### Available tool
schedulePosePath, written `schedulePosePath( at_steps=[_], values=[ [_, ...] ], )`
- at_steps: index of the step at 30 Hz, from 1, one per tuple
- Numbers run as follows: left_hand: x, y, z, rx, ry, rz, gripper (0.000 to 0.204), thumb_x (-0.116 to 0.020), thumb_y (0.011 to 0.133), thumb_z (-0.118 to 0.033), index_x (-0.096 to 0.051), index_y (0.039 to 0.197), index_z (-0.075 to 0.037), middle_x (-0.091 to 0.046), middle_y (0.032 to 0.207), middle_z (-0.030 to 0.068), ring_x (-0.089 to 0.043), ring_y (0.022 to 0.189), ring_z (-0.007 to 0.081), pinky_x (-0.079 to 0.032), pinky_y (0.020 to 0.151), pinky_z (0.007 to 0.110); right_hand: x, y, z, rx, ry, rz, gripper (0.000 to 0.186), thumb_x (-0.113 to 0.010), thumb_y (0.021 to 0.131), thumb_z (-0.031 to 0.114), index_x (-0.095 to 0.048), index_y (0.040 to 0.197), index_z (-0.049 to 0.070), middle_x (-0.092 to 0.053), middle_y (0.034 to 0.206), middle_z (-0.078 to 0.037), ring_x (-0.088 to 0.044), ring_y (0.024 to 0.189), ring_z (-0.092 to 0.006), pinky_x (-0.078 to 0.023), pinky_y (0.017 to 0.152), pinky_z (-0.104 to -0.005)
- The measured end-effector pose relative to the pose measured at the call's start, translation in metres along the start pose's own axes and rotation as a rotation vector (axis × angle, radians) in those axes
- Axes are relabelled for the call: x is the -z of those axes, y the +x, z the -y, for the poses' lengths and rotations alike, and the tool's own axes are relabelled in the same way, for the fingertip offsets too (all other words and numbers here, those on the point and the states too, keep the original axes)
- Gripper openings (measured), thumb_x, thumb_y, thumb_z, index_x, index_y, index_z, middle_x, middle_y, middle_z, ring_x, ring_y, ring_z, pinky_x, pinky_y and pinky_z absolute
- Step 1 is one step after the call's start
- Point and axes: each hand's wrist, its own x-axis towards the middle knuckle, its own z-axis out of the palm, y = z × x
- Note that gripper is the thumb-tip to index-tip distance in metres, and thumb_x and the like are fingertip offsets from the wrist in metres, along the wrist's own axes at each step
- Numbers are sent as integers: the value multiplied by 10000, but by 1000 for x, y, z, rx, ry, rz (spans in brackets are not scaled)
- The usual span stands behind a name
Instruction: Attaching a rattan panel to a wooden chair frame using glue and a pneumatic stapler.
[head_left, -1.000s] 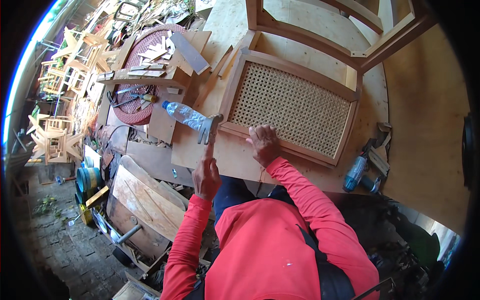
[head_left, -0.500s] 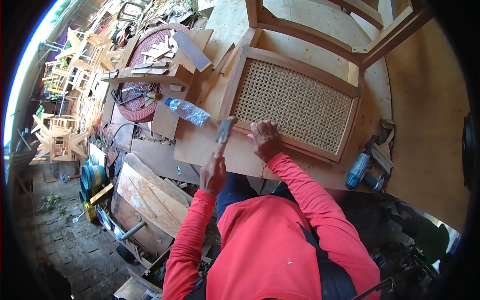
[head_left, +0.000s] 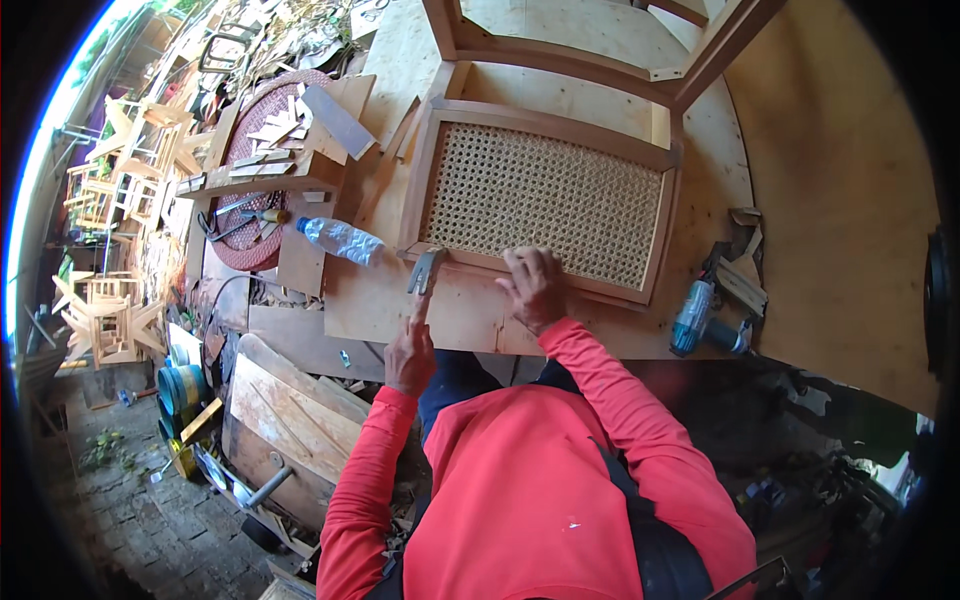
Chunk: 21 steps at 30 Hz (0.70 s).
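Observation:
A wooden chair frame with a woven cane seat panel (head_left: 545,195) lies on a plywood worktop in front of me. My left hand (head_left: 410,358) is closed round the handle of a hammer (head_left: 427,272). The hammer's metal head is at the panel's near left corner, by the front rail; whether it touches the wood I cannot tell. My right hand (head_left: 535,288) rests on the front rail (head_left: 470,258), fingers bent over the edge of the cane and thumb spread to the left. Nothing shows in its fingers, though the palm side is hidden.
A plastic bottle (head_left: 342,241) lies left of the chair. Beyond it, wood offcuts (head_left: 275,125) and hand tools sit on a round red woven piece (head_left: 235,245). A blue-green power drill (head_left: 692,318) lies right, beside wood scraps (head_left: 740,282). Stacked wooden frames (head_left: 110,310) stand far left.
My view has shifted, so the chair and worktop appear farther left. My right hand has slid rightward along the rail, its thumb now apart. The hammer head has turned, staying near the corner.

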Motion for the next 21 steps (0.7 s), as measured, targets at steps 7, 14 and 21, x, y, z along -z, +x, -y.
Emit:
schedulePosePath(
  at_steps=[7,14,21],
  values=[
    [6,4,-24,20,-142,-21,576,-585,963,-5,-464,1519,-91,-684,1164,245,-675,909,454,-546,703,501,0,-23,-31,52,-110,-1,499,-774,832,284,-669,1239,14,-563,1044,-88,-533,997,-294,-427,904,-465],
    [-4,8,-40,-86,-38,20,612,-609,940,-1,-440,1517,-119,-612,926,196,-624,725,437,-488,600,524,-1,-29,-30,62,-125,21,494,-773,837,284,-668,1238,15,-552,1008,-87,-524,984,-296,-415,904,-464],
    [-18,5,-36,-147,39,115,625,-591,971,-52,-407,1559,-156,-590,936,178,-626,721,412,-496,608,515,3,-20,-31,49,-112,-15,476,-783,827,280,-681,1215,22,-560,1024,-87,-525,992,-293,-421,896,-450]
  ],
)
